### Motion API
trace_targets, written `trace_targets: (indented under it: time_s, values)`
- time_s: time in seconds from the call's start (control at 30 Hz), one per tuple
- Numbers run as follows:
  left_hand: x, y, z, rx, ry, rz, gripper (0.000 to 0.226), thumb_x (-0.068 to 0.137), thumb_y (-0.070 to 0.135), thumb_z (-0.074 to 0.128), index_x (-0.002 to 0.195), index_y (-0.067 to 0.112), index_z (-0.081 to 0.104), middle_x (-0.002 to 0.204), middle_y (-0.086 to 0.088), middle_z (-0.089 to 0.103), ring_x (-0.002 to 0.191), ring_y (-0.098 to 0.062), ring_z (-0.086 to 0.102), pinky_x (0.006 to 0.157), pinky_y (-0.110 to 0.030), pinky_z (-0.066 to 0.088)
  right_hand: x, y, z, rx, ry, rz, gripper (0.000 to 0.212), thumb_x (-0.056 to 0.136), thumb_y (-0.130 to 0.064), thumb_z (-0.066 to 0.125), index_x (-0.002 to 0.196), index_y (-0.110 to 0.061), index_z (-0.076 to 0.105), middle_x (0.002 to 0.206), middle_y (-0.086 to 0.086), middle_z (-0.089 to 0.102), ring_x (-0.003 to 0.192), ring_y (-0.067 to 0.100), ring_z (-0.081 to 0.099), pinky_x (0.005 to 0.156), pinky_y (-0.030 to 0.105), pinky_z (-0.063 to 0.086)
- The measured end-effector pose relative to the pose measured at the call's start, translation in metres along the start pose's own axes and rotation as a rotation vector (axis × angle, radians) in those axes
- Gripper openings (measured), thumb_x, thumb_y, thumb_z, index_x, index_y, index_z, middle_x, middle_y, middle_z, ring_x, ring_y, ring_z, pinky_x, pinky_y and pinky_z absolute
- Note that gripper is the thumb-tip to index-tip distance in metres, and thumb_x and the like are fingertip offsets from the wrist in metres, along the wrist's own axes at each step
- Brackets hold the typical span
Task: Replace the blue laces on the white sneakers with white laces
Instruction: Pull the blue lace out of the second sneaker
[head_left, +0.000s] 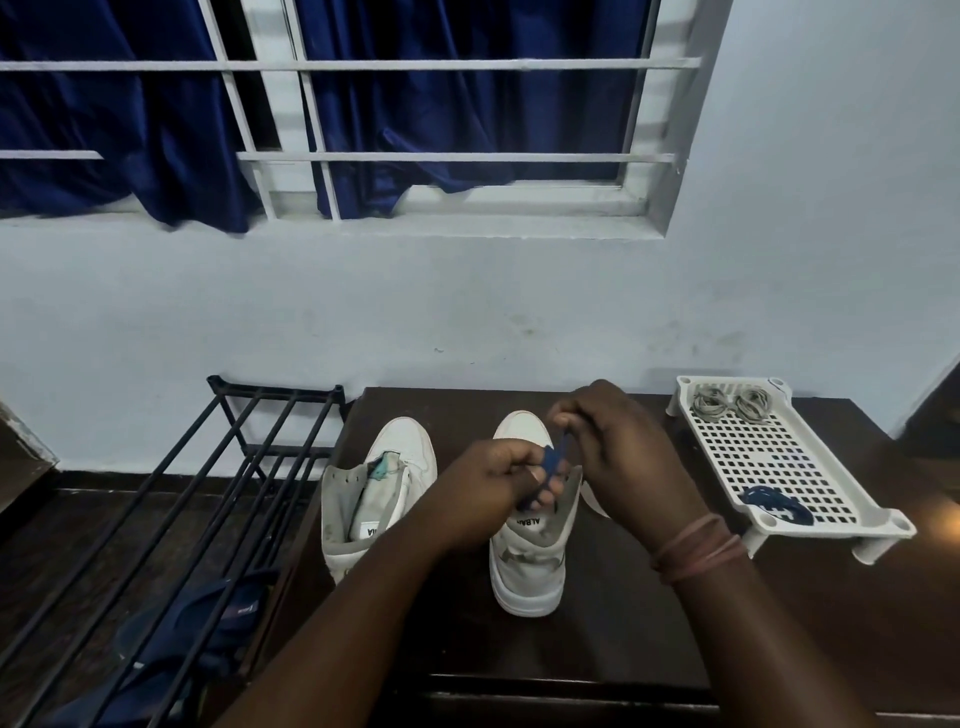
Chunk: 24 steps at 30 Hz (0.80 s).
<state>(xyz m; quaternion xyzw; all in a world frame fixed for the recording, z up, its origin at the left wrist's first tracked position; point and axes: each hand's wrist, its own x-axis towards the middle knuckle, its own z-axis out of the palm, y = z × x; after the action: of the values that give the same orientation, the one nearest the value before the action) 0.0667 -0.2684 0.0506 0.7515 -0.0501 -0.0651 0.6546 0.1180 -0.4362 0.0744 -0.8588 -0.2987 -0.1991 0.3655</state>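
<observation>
The room is dim, with a cool bluish tone. A soft glare lies on the dark surface (935, 512) at the right edge. Shadows are weak and soft. The wide lens bends straight lines near the edges. Both hands are slightly blurred.

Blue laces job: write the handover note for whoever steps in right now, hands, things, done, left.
Left hand: grips a bunch of blue lace over the right sneaker.
Right hand: pinches the upper end of that same lace.
Left sneaker: shows no lace, eyelets bare, beside the right one on the dark table.
White tray to the right: two coiled white laces at its far end, a bundled blue lace at its near end.
Done: one blue lace is out and in the tray.
Left: free the lace in hand, put it in the tray, then thread white laces into both sneakers.
</observation>
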Motion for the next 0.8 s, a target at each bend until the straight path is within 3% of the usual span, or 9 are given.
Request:
trace_targets:
  time_s: [0.13, 0.2, 0.3, 0.37, 0.43, 0.57, 0.63, 0.73, 0.8]
  values:
    - [-0.003, 0.012, 0.004, -0.391, -0.115, -0.024, 0.033, 0.103, 0.012, 0.051, 0.118, -0.015, 0.061, 0.086, -0.008, 0.065, 0.075, -0.013, 0.058, 0.076, -0.025, 0.050, -0.004, 0.009, 0.007, 0.222, 0.038, 0.192, 0.014, 0.092, -0.010, 0.060, 0.089, -0.019, 0.071, 0.086, -0.011, 0.067, 0.086, 0.003, 0.062, 0.078, 0.018, 0.046]
    - [0.000, 0.015, 0.001, -0.619, -0.028, 0.004, 0.033, 0.098, 0.011, 0.051, 0.120, -0.011, 0.062, 0.089, -0.009, 0.066, 0.076, -0.013, 0.063, 0.075, -0.023, 0.055, -0.006, 0.012, 0.012, 0.248, -0.008, 0.239, 0.015, 0.094, -0.012, 0.059, 0.088, -0.019, 0.071, 0.084, -0.010, 0.068, 0.083, 0.003, 0.062, 0.076, 0.019, 0.046]
    - [0.008, 0.011, -0.009, -0.889, 0.145, 0.053, 0.030, 0.101, 0.002, 0.044, 0.125, -0.006, 0.060, 0.112, -0.017, 0.072, 0.098, -0.020, 0.072, 0.088, -0.029, 0.059, -0.008, 0.005, 0.017, 0.199, -0.174, 0.188, 0.012, 0.093, -0.012, 0.061, 0.088, -0.015, 0.071, 0.082, -0.005, 0.068, 0.078, 0.005, 0.059, 0.073, 0.022, 0.044]
    - [0.012, 0.005, -0.012, -0.826, 0.245, 0.073, 0.029, 0.104, -0.001, 0.039, 0.125, -0.002, 0.060, 0.121, -0.017, 0.070, 0.112, -0.023, 0.069, 0.102, -0.035, 0.053, -0.009, -0.003, 0.020, 0.090, -0.317, 0.097, 0.012, 0.093, -0.017, 0.061, 0.085, -0.016, 0.070, 0.081, -0.005, 0.067, 0.078, 0.008, 0.058, 0.074, 0.026, 0.044]
    - [0.013, 0.000, -0.010, -0.467, 0.337, 0.067, 0.030, 0.106, 0.003, 0.040, 0.125, 0.008, 0.062, 0.121, -0.009, 0.072, 0.115, -0.019, 0.068, 0.107, -0.039, 0.049, -0.010, -0.009, 0.020, 0.000, -0.371, 0.028, 0.015, 0.094, -0.022, 0.059, 0.083, -0.017, 0.067, 0.079, -0.004, 0.065, 0.077, 0.011, 0.057, 0.072, 0.029, 0.043]
    - [0.011, -0.014, -0.005, 0.309, 0.292, 0.127, 0.029, 0.100, 0.025, 0.045, 0.105, 0.015, 0.072, 0.096, 0.000, 0.075, 0.093, -0.017, 0.070, 0.093, -0.047, 0.053, -0.002, -0.008, 0.010, -0.021, -0.227, -0.028, 0.011, 0.094, -0.012, 0.055, 0.088, -0.014, 0.064, 0.087, -0.001, 0.063, 0.084, 0.015, 0.057, 0.076, 0.029, 0.043]
    - [0.008, -0.015, 0.002, 0.273, 0.177, 0.086, 0.034, 0.096, 0.031, 0.044, 0.100, 0.011, 0.072, 0.087, 0.001, 0.074, 0.082, -0.016, 0.068, 0.090, -0.047, 0.055, 0.002, -0.001, 0.000, 0.037, -0.151, 0.034, 0.013, 0.093, -0.010, 0.057, 0.089, -0.016, 0.067, 0.088, -0.005, 0.066, 0.085, 0.010, 0.059, 0.077, 0.024, 0.044]
    - [0.005, -0.009, 0.010, -0.096, 0.006, 0.005, 0.033, 0.103, 0.022, 0.048, 0.105, -0.003, 0.070, 0.084, -0.007, 0.067, 0.072, -0.013, 0.058, 0.079, -0.031, 0.052, 0.003, 0.009, -0.008, 0.089, -0.048, 0.144, 0.016, 0.091, -0.009, 0.060, 0.089, -0.020, 0.071, 0.087, -0.011, 0.068, 0.086, 0.002, 0.061, 0.076, 0.013, 0.044]
    - [0.005, 0.000, 0.012, -0.332, -0.011, 0.019, 0.024, 0.099, 0.017, 0.054, 0.101, 0.000, 0.072, 0.084, -0.010, 0.062, 0.069, -0.012, 0.054, 0.071, -0.024, 0.049, -0.001, 0.014, -0.007, 0.191, -0.049, 0.238, 0.017, 0.090, -0.007, 0.061, 0.088, -0.018, 0.073, 0.084, -0.013, 0.069, 0.084, -0.001, 0.063, 0.073, 0.008, 0.043]
